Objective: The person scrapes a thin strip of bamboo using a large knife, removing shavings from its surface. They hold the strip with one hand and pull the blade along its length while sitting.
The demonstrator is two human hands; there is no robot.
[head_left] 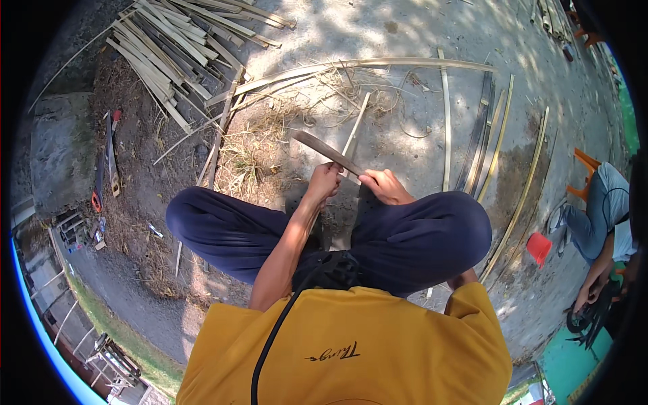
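Observation:
My right hand (387,186) is closed round the handle end of a long, broad-bladed knife, its brown, worn blade (325,149) pointing up and to the left. In my closed left hand (325,182) is a narrow pale bamboo strip (357,124), which runs away from me over the ground. The blade crosses the strip just beyond my left fingers; whether its edge bites into it I cannot tell. The strip's near end is hidden behind my hand and between my bent knees.
A big pile of split bamboo strips (165,50) lies at the far left. Long slats (446,121) lie at right. A handsaw (111,158) rests on the left ground. At the right edge are a red container (538,248), an orange stool (584,172) and another seated person (597,219).

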